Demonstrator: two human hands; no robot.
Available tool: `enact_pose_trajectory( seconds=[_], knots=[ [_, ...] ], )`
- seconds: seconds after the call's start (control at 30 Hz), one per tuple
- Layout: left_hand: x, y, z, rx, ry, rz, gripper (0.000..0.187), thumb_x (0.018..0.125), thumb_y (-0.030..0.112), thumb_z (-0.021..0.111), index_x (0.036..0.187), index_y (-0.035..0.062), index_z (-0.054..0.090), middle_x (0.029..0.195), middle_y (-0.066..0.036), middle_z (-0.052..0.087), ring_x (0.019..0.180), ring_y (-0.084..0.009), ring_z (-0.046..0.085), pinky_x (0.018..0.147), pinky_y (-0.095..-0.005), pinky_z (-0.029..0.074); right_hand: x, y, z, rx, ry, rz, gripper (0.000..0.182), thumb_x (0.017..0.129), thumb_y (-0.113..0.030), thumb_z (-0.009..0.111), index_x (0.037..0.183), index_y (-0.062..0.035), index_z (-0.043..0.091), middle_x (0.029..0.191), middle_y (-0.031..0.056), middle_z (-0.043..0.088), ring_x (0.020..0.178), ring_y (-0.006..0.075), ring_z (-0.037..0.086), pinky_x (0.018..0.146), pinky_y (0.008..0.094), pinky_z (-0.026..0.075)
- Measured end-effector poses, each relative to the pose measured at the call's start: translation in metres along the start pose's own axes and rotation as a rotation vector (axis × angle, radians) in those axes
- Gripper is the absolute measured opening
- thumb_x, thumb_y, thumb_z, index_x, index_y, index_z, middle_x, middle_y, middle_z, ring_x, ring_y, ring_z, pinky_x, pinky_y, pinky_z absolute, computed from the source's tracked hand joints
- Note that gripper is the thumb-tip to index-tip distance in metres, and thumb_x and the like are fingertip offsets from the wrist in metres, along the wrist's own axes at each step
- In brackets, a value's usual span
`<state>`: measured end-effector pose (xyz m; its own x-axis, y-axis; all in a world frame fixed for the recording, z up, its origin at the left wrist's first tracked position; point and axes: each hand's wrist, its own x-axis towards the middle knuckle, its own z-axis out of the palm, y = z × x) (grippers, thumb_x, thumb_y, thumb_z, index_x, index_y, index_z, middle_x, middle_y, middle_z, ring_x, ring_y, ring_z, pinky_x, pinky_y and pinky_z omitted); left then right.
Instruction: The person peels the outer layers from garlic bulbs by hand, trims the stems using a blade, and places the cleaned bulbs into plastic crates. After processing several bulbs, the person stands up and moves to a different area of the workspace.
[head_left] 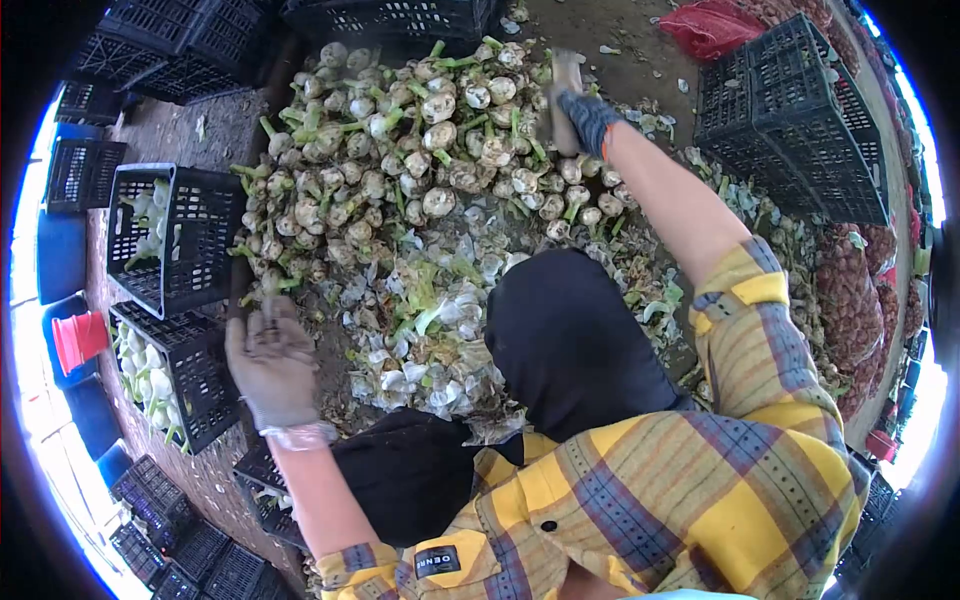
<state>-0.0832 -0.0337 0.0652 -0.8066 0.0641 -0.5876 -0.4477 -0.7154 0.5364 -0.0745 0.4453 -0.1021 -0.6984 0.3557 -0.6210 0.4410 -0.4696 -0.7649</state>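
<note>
A heap of soil-stained pale bulbs with short green stalks (pixel 400 150), garlic or onion by their look, lies on the ground before me. My left hand (pixel 275 360), in a pale glove, hovers at the heap's lower left edge. Its fingers are apart and nothing shows in them. My right hand (pixel 582 115), in a dark grey glove, stretches out to the heap's far right side. Motion smears its fingers, and I cannot make out whether they hold anything. Between my knees and the bulbs lie loose peeled skins and leaves (pixel 430 330).
Two black crates with whiter bulbs, an upper one (pixel 205 240) and a lower one (pixel 195 370), stand at the left. A large black crate (pixel 790 120) is at the right, near a red mesh sack (pixel 712 28). Filled net sacks (pixel 850 300) line the right side.
</note>
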Motion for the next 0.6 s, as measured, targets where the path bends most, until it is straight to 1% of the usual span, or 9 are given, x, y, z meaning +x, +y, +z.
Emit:
enact_pose_trajectory(
  seconds=[0.07,0.1,0.17,0.27,0.33,0.4,0.43,0.53,0.6],
  knots=[
    [-0.002,-0.019,0.007,0.061,0.087,-0.035,0.03,0.09,0.03,0.046,0.105,0.0045,0.047,0.104,-0.013,0.058,0.091,-0.0271,0.058,0.067,-0.0346,0.053,0.003,-0.034,0.029,0.084,0.064,-0.053,0.035,0.089,-0.041,0.046,0.095,-0.0069,0.053,0.086,0.0087,0.061,0.071,0.0224,0.061,0.062,0.0364,0.053],
    [-0.002,-0.027,0.007,0.089,0.128,-0.049,0.029,0.091,0.03,0.046,0.105,0.0051,0.048,0.103,-0.013,0.058,0.091,-0.0266,0.058,0.067,-0.0349,0.053,0.01,-0.04,0.036,0.064,0.019,-0.019,0.041,0.091,-0.043,0.041,0.097,-0.0046,0.054,0.083,0.0077,0.061,0.069,0.0203,0.061,0.059,0.0359,0.053],
    [-0.007,-0.035,0.017,0.129,0.155,-0.037,0.027,0.091,0.03,0.045,0.105,0.0068,0.048,0.103,-0.011,0.059,0.092,-0.0261,0.058,0.067,-0.035,0.052,0.033,-0.024,0.041,-0.684,0.109,-0.093,0.051,0.089,-0.047,0.041,0.109,-0.0015,0.052,0.103,0.0158,0.057,0.092,0.0262,0.057,0.079,0.0384,0.046],
    [-0.005,-0.045,0.019,0.168,0.116,-0.059,0.029,0.092,0.029,0.042,0.11,0.0063,0.049,0.109,-0.011,0.057,0.093,-0.0249,0.058,0.065,-0.0324,0.052,-0.019,-0.016,0.071,-1.232,-0.012,-0.164,0.054,0.086,-0.042,0.046,0.119,0.0007,0.049,0.114,0.0209,0.055,0.106,0.0312,0.054,0.091,0.041,0.042],
    [-0.005,-0.051,0.022,0.149,0.035,-0.122,0.028,0.092,0.029,0.043,0.108,0.0069,0.05,0.108,-0.011,0.058,0.093,-0.0248,0.058,0.065,-0.0323,0.052,-0.017,0.018,0.071,-1.723,-0.065,-0.482,0.049,0.082,-0.03,0.052,0.122,-0.0031,0.047,0.115,0.0209,0.055,0.108,0.0318,0.054,0.09,0.0407,0.043],
    [-0.006,-0.059,0.024,0.161,0.022,-0.18,0.026,0.092,0.03,0.044,0.105,0.0088,0.052,0.104,-0.01,0.059,0.091,-0.0246,0.059,0.064,-0.0313,0.051,-0.02,0.033,0.086,-1.768,-0.044,-0.532,0.048,0.078,-0.019,0.055,0.124,-0.0063,0.046,0.117,0.0204,0.054,0.108,0.0322,0.053,0.089,0.0408,0.044],
    [-0.006,-0.062,0.022,0.165,-0.009,-0.202,0.026,0.092,0.03,0.045,0.105,0.0092,0.053,0.102,-0.01,0.06,0.09,-0.0246,0.059,0.064,-0.0312,0.051,-0.016,0.032,0.092,-1.848,-0.137,-0.258,0.049,0.078,-0.013,0.055,0.125,-0.0061,0.045,0.118,0.0189,0.054,0.108,0.0318,0.054,0.088,0.0402,0.045],
    [-0.012,-0.066,0.03,0.254,0.052,-0.198,0.026,0.091,0.03,0.047,0.109,0.0112,0.052,0.1,-0.007,0.061,0.088,-0.0233,0.059,0.066,-0.03,0.05,0.026,0.065,0.082,-1.799,-0.047,-0.497,0.049,0.077,-0.013,0.055,0.125,-0.0066,0.045,0.119,0.0184,0.053,0.108,0.0312,0.054,0.087,0.0406,0.046],
    [-0.016,-0.067,0.032,0.287,0.053,-0.196,0.026,0.091,0.029,0.047,0.11,0.0118,0.052,0.1,-0.007,0.061,0.088,-0.0224,0.059,0.067,-0.0293,0.05,0.015,0.061,0.089,-1.834,-0.059,-0.46,0.049,0.075,-0.017,0.059,0.122,-0.0078,0.047,0.118,0.0184,0.054,0.106,0.0306,0.055,0.086,0.0393,0.046]
  ],
)
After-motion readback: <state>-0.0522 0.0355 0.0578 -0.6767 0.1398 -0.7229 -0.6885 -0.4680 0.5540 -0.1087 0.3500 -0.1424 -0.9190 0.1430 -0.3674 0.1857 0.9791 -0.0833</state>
